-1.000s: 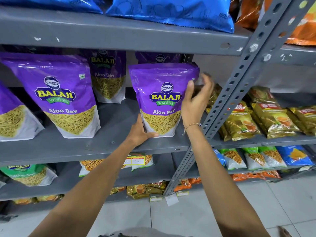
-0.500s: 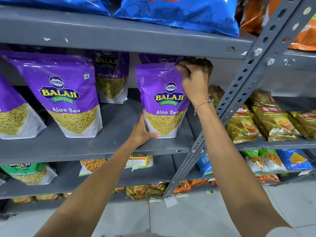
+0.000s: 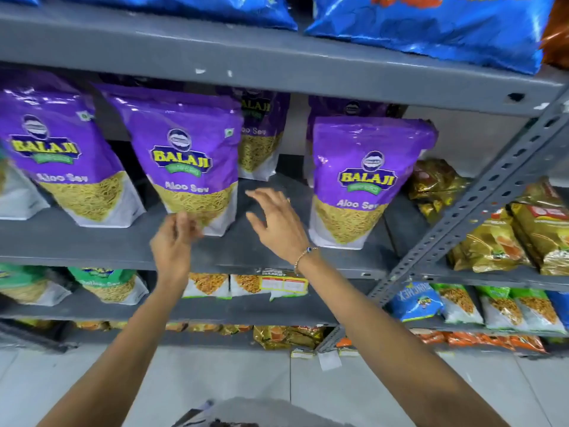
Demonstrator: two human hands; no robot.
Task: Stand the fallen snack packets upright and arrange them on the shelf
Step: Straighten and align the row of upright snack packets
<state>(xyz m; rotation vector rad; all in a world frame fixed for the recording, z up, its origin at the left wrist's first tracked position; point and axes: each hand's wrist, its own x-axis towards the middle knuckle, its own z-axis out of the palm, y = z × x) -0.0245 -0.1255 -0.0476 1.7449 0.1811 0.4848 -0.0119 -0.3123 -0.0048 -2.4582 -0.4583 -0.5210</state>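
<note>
Head view: grey metal shelf [image 3: 92, 241] carries purple snack packets standing upright. Middle packet [image 3: 191, 167] leans slightly; left hand [image 3: 175, 241] has its fingertips on the lower front corner, blurred, so whether it pinches or only touches I cannot tell. Right hand [image 3: 277, 223] hovers open, fingers spread, over bare shelf between the middle packet and the right packet [image 3: 363, 183], touching neither. Right packet stands alone near the slotted upright post [image 3: 480, 204]. Left packet [image 3: 64, 161] stands at the near edge; another to its left is cut off by the frame.

Two more purple packets stand far back, partly hidden by the front ones. Blue bags [image 3: 431, 29] sit on the shelf above, tops cut off. Gold packets [image 3: 498, 245] fill the bay at right. Lower shelves hold green and orange packets, labels too blurred to read.
</note>
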